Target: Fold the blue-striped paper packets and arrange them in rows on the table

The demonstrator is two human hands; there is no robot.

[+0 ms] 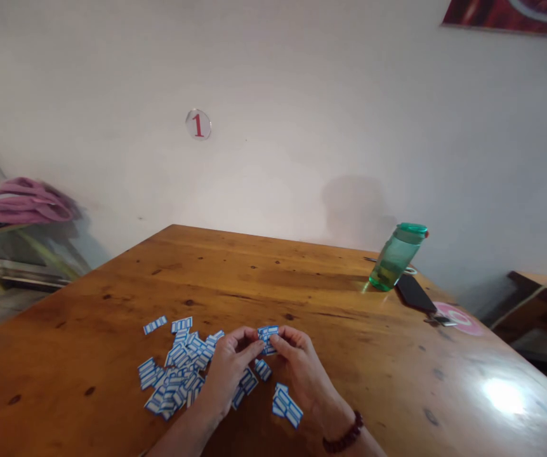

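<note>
Between both hands, just above the wooden table [235,279], I hold a small blue-and-white printed label sheet [268,331]. My left hand [232,362] pinches its left side between thumb and forefinger. The right edge is pinched by my right hand [302,362], whose wrist wears a dark red bead bracelet [344,435]. A loose heap of similar label sheets [178,371] lies left of my left hand, partly hidden by it. Several more label pieces [287,405] rest below, between my forearms. Whether I hold one sheet or a few stacked together, I cannot tell.
Toward the table's far right stands a green water bottle [397,257], with a black phone [415,293] beside it. A pink round disc [459,318] lies near the right edge. At far left, pink cloth [23,200] sits on another surface. A white wall rises behind.
</note>
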